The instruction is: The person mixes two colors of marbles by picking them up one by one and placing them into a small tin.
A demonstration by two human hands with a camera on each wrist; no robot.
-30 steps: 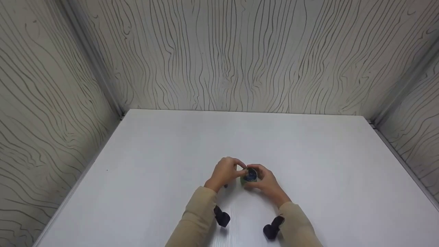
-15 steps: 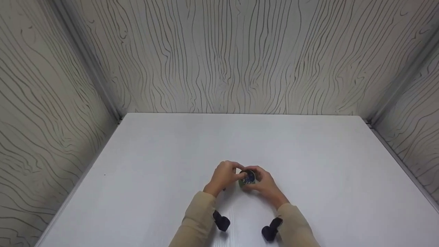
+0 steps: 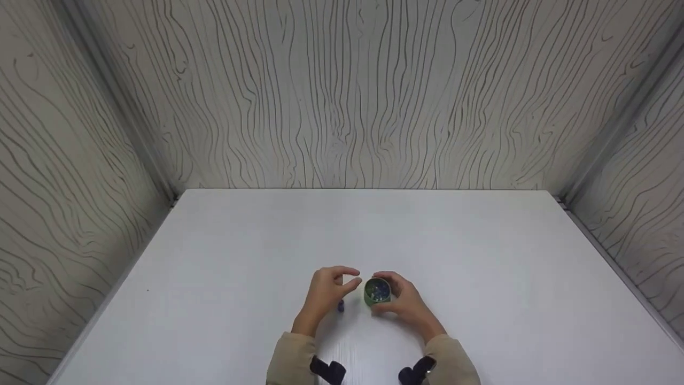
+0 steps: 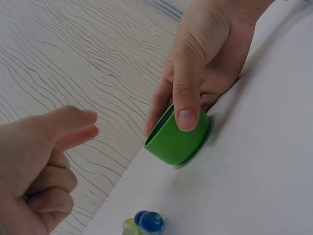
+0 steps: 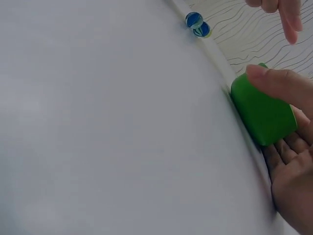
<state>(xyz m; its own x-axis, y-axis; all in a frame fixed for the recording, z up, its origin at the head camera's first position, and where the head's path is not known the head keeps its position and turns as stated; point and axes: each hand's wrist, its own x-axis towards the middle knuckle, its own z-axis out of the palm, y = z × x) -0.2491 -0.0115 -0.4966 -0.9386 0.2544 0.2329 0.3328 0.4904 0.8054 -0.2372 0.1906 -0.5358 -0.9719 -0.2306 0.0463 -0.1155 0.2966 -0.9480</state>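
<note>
A small green cup (image 3: 368, 300) stands on the white table, gripped at its sides by the thumb and fingers of my right hand (image 3: 409, 306). Dark blue, shiny marbles (image 3: 378, 290) show inside it in the head view. Left of the cup is my left hand (image 3: 323, 293), thumb and index finger stretched toward the rim with a gap between them. In the left wrist view its other fingers curl toward the palm. Several loose glass marbles (image 4: 149, 221), blue and yellow-green, lie on the table close by my left hand, partly hidden by it in the head view.
The white table (image 3: 240, 240) reaches back to a wall (image 3: 342, 96) with a wood-grain pattern, and side walls stand left and right. A black wrist camera (image 3: 328, 370) sits on my left sleeve, another camera (image 3: 417, 370) on my right.
My left hand has drawn back leftward from the cup's rim, and its thumb and index finger have parted. My right hand keeps its grip on the cup. The head view has tilted up somewhat.
</note>
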